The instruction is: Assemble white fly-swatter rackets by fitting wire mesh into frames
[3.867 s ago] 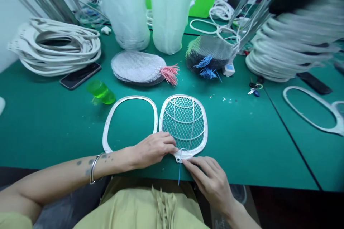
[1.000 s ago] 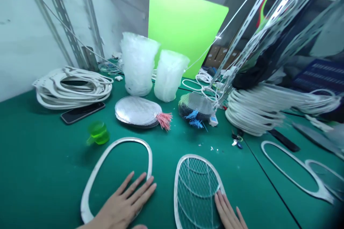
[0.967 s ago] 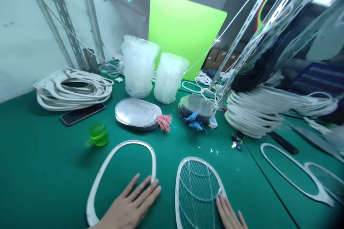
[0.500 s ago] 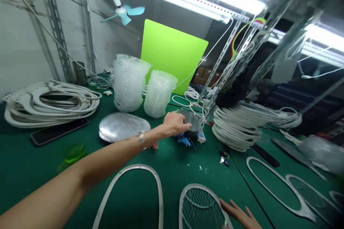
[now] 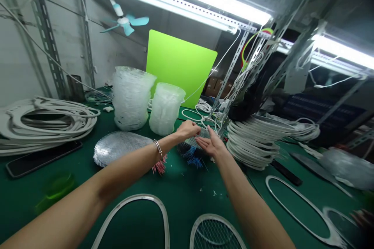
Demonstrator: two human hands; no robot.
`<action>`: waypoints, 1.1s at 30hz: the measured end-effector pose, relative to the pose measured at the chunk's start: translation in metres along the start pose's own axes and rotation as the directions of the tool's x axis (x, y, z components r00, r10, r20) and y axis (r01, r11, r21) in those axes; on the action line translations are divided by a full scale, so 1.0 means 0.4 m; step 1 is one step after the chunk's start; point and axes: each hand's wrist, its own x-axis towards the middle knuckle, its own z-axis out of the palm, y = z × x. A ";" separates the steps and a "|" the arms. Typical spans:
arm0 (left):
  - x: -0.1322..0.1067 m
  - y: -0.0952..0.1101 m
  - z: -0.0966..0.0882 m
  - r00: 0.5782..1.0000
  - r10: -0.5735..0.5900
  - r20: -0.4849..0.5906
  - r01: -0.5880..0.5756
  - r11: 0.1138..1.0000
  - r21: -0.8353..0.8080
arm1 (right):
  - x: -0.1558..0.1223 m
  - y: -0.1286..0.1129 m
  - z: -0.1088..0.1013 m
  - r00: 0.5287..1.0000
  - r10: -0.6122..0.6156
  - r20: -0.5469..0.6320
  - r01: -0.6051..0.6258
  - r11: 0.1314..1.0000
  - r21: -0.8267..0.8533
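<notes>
"What's between the hands?"

"A stack of dark wire mesh sheets (image 5: 195, 135), lying low, mostly hidden behind the fingers."

"Anything sticking out of it?"

"A bunch of bright blue wires (image 5: 191, 155), fanning out from its near side."

"And the hands?"

"The left hand (image 5: 187, 129) curls at the mesh's upper edge; the right hand (image 5: 210, 144), fingers spread, sits just beside it."

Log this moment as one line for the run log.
left hand: at wire mesh stack, grip unclear | right hand: open, at same stack | nearby: blue wire ends; meshed racket frame
</notes>
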 end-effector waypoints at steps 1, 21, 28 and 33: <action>-0.024 0.006 -0.007 1.000 0.001 -0.005 -0.001 1.000 -0.003 | 0.038 -0.006 0.041 1.000 -0.016 -0.026 0.017 0.999 0.036; -1.001 -0.282 -0.043 0.965 0.021 0.262 -0.153 0.854 0.497 | -0.515 0.468 -0.211 0.962 0.262 -0.076 -0.255 0.963 0.088; -0.944 -0.248 -0.164 0.988 -0.114 -0.103 0.145 0.914 0.379 | -0.555 0.547 -0.174 0.942 0.333 -0.036 -0.332 0.943 0.020; -0.931 -0.244 -0.185 0.974 -0.111 -0.196 0.160 0.953 0.258 | -0.559 0.594 -0.117 0.934 0.358 0.016 -0.358 0.934 -0.017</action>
